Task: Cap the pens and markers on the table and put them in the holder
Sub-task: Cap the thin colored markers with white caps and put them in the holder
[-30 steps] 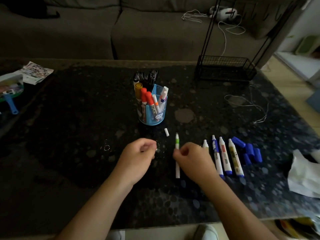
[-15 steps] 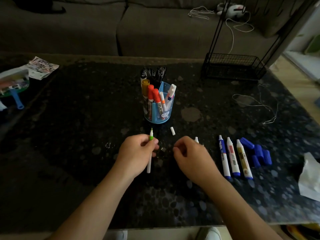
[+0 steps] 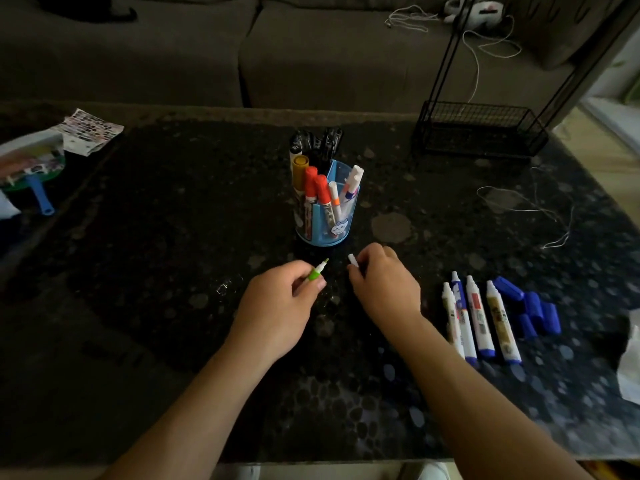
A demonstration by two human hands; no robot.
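**Desk:** What have you got in the hands?

**Me:** My left hand (image 3: 277, 308) is curled around a green pen (image 3: 318, 270), thumb and fingers pinching it near the tip, which sticks out uncapped and points up and to the right. My right hand (image 3: 382, 285) is pinching a small white cap (image 3: 352, 259) between thumb and fingertips. Cap and pen tip are near each other but apart.

**Desk:** And the holder?

**Me:** The blue holder (image 3: 341, 225) stands upright on the black table (image 3: 156, 237), just beyond both hands. It already has capped markers in it: two red ones, a yellow one, some black ones at the back, and white ones on the right side.

**Desk:** Anything still lying out?

**Me:** To the right of my right forearm, four uncapped markers (image 3: 479, 322) lie side by side with tips pointing away from me. Just beside them, further right, sits a cluster of blue caps (image 3: 533, 308). A black wire rack (image 3: 479, 131) stands at the far right of the table, and a thin white cord (image 3: 526, 209) lies in front of it.
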